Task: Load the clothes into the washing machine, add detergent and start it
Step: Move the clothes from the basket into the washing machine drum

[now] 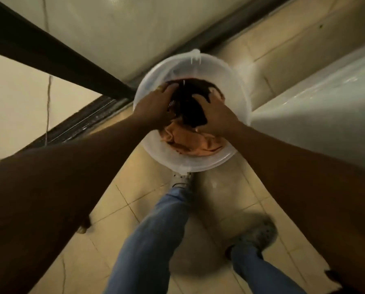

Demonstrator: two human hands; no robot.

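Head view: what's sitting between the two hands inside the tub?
In the head view, a dark garment lies between the left hand and right hand, both gripping it. An orange cloth lies nearer the person, inside the translucent tub.

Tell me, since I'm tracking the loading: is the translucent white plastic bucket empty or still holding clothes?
Holding clothes: dark garments and an orange cloth lie inside the translucent white plastic bucket, with both hands reaching in.

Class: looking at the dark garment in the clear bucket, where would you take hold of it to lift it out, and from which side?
Probably from above, through the bucket's open top. Grip the dark garment at its bunched upper folds, where both hands already rest: it lies on top of the orange cloth, so it should lift free.
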